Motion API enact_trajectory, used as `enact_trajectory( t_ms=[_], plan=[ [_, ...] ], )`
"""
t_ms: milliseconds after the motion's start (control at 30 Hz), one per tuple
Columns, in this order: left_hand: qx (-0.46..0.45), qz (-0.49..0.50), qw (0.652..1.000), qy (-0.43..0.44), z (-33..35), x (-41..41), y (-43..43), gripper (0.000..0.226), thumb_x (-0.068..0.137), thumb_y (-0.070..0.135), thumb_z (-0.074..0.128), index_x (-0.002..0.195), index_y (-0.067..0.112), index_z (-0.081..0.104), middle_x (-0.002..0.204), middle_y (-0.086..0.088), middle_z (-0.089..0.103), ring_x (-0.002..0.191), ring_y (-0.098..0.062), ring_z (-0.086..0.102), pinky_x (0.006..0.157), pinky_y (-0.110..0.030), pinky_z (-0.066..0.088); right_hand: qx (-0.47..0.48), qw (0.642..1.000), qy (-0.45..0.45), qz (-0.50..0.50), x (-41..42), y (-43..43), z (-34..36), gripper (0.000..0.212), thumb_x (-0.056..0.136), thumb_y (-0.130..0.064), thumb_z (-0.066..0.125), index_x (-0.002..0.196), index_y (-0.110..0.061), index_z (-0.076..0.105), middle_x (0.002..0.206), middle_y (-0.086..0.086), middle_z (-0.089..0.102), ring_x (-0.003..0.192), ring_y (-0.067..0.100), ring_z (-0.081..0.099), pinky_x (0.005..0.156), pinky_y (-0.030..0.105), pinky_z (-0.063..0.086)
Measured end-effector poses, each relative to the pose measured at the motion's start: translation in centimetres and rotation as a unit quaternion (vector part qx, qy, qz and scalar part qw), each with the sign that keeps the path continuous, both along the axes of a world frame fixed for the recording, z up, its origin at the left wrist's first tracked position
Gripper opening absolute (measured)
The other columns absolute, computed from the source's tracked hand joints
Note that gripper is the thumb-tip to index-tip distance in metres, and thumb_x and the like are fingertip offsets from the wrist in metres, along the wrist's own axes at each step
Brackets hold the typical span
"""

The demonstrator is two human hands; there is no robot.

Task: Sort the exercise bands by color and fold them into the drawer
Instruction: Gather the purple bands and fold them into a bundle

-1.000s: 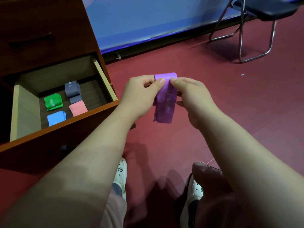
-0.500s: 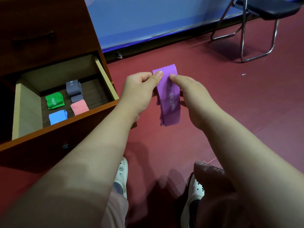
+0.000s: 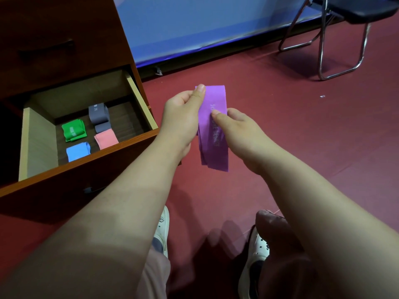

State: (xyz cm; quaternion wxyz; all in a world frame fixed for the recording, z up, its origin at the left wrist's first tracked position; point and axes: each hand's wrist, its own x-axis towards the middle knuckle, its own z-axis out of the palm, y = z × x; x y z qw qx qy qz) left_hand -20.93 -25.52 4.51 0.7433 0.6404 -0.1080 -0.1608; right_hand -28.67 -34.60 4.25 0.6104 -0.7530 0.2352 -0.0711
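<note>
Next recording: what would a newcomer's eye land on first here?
A flat purple rubber exercise band hangs mid-frame above the red floor, pinched near its top by the left hand and lower down by the right hand. At left, an open wooden drawer holds a folded green band, folded grey band, folded pink band and folded blue band.

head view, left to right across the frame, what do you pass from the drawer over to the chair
green band → grey band → left hand → purple band → right hand → chair
</note>
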Motion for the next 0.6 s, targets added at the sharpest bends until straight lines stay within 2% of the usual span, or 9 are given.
enact_trajectory(
  t_ms=[100,133,200,300,400,467,533,600],
  plan=[
    [0.011,0.0,1.0,0.0,-0.11,-0.29,-0.25,0.029,0.101,0.029,0.049,0.078,0.014,0.058,0.071,-0.007,0.058,0.067,-0.021,0.05,0.056,-0.026,0.04,-0.034,0.999,0.011,0.002,-0.08,0.46,-0.06,0.031,0.1,-0.04,0.042,0.11,-0.014,0.057,0.106,0.005,0.066,0.087,0.019,0.059,0.077,0.033,0.046],
    [0.01,0.0,1.0,0.004,-0.16,-0.38,-0.35,0.03,0.102,0.029,0.047,0.078,0.015,0.058,0.072,-0.006,0.058,0.068,-0.021,0.051,0.059,-0.027,0.041,-0.038,0.999,0.012,0.001,-0.09,0.59,-0.06,0.031,0.1,-0.039,0.041,0.111,-0.014,0.056,0.106,0.003,0.064,0.088,0.018,0.058,0.077,0.032,0.045],
    [0.004,0.007,1.0,0.015,-0.28,-0.5,-0.53,0.031,0.102,0.028,0.046,0.077,0.014,0.057,0.073,-0.006,0.057,0.074,-0.022,0.051,0.069,-0.033,0.042,-0.04,0.999,0.014,0.003,-0.13,0.76,-0.12,0.031,0.101,-0.039,0.038,0.113,-0.014,0.053,0.104,0.0,0.062,0.088,0.017,0.056,0.075,0.031,0.043],
    [-0.002,0.024,0.999,0.031,-0.3,-0.47,-0.71,0.032,0.103,0.028,0.045,0.077,0.014,0.056,0.072,-0.006,0.056,0.074,-0.022,0.051,0.075,-0.037,0.042,-0.039,0.999,0.013,0.006,-0.18,1.02,-0.06,0.029,0.102,-0.037,0.037,0.118,-0.016,0.049,0.102,-0.003,0.061,0.087,0.015,0.056,0.073,0.029,0.043],
    [-0.019,0.01,0.999,0.037,-0.22,-0.52,-0.74,0.029,0.101,0.031,0.045,0.086,0.011,0.059,0.087,-0.016,0.058,0.084,-0.027,0.054,0.086,-0.048,0.048,-0.035,0.999,0.013,-0.014,-0.1,0.85,0.08,0.029,0.101,-0.035,0.037,0.123,-0.02,0.049,0.103,-0.006,0.061,0.092,0.013,0.058,0.074,0.026,0.044],
    [-0.027,-0.001,0.999,0.039,-0.09,-0.69,-0.69,0.028,0.099,0.033,0.046,0.093,0.009,0.059,0.093,-0.019,0.059,0.087,-0.03,0.055,0.094,-0.057,0.046,-0.026,0.999,0.012,-0.024,-0.02,0.71,0.06,0.03,0.101,-0.037,0.038,0.123,-0.022,0.051,0.107,-0.006,0.062,0.098,0.015,0.06,0.08,0.029,0.045],
    [-0.033,-0.004,0.999,0.038,0.06,-0.89,-0.72,0.026,0.1,0.033,0.047,0.09,0.01,0.057,0.091,-0.02,0.058,0.087,-0.03,0.055,0.091,-0.052,0.049,-0.023,0.999,0.013,-0.024,0.0,0.69,-0.06,0.03,0.101,-0.038,0.037,0.121,-0.022,0.053,0.107,-0.006,0.063,0.098,0.015,0.06,0.081,0.03,0.046],
    [-0.026,-0.004,0.999,0.029,0.18,-0.99,-0.77,0.025,0.102,0.029,0.046,0.084,0.013,0.055,0.085,-0.015,0.056,0.081,-0.025,0.052,0.078,-0.039,0.047,-0.032,0.999,0.016,-0.018,0.03,0.81,-0.17,0.031,0.101,-0.039,0.036,0.118,-0.021,0.054,0.105,-0.006,0.063,0.093,0.015,0.059,0.075,0.029,0.044]
  ],
)
